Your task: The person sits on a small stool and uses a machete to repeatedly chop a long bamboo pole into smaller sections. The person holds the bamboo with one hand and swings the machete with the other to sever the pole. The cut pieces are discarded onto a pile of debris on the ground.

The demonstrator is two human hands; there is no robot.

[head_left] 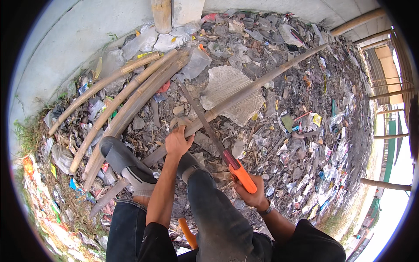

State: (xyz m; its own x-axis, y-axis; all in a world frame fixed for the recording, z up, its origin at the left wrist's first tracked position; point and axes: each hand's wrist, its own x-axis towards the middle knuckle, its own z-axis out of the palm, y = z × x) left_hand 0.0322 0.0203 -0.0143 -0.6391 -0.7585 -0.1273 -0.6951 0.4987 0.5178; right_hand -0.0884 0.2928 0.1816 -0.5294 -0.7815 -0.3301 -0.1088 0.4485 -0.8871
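Note:
A long bamboo pole [279, 75] runs diagonally across the ground, from low left to upper right. My left hand [178, 142] is closed round it near the middle, between my grey boots [121, 155]. In my right hand [252, 192] is the orange handle of a hand saw [204, 121]. Its long dark blade points up and away to the left, crossing over the pole just right of my left hand. Whether the teeth have cut into the pole I cannot tell. A flat, pale, broken slab [231, 87] lies under the pole's far part.
Several more bamboo poles [124, 98] lie side by side at the left, near a pale wall [65, 48]. Plastic scraps and rubble [301, 153] cover the ground. An upright post [161, 17] stands at the back. A curved orange object [187, 233] shows beside my leg.

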